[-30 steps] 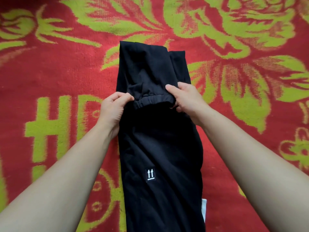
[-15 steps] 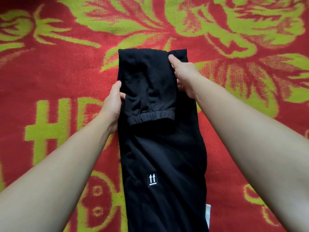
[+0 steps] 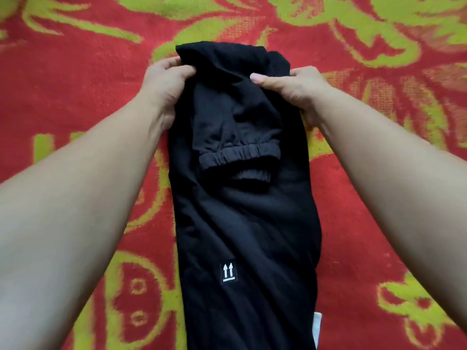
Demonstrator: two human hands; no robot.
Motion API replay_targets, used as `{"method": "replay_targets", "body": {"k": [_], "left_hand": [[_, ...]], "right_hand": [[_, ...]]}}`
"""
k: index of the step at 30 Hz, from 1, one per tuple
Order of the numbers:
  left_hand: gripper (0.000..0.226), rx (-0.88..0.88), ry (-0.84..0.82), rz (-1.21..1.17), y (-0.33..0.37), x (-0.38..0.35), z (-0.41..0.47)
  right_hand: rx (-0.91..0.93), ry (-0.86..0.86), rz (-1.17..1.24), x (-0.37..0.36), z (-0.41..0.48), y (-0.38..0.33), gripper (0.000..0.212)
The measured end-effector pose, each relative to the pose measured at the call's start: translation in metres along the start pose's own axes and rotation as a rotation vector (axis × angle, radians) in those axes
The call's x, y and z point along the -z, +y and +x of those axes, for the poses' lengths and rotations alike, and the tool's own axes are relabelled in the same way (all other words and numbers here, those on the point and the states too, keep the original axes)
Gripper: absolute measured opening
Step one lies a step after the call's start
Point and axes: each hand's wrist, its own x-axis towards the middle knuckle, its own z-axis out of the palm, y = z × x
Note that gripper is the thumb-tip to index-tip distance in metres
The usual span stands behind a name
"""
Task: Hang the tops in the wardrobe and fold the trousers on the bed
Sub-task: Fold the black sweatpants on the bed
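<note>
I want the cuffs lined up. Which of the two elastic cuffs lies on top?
The wider upper cuff lies on top; the second cuff peeks out beneath its lower edge, nearer the arrow label.

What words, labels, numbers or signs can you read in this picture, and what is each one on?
Patch on the black trousers: no words, only a sign, two white upward arrows above a white bar.
White tag at the trousers' lower right edge: too small to read.
Red blanket: big yellow-green letter-like strokes at the left, mostly hidden, unreadable.
</note>
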Motion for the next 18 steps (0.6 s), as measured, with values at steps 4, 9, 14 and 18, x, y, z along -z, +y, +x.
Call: {"method": "replay_targets", "body": {"k": [4, 9, 14, 18], "left_hand": [[0.047, -0.022, -0.159, -0.072, 0.001, -0.002, -0.009], [0.04, -0.081, -0.068, 0.273, 0.002, -0.007, -0.018], [0.036, -0.099, -0.16, 0.134, 0.024, -0.001, -0.051], [0.045, -0.289, -0.203, 0.105, 0.042, 0.02, -0.108]], "right_hand": [[0.034, -0.019, 0.082, -0.002, 0.001, 0.004, 0.103], [0.077, -0.063, 0.192, 0.002, -0.004, 0.009, 0.063], [0.16, -0.15, 0.225, 0.034, -0.035, -0.006, 0.045], [0.431, -0.029, 0.249, 0.048, -0.092, -0.006, 0.04]]}}
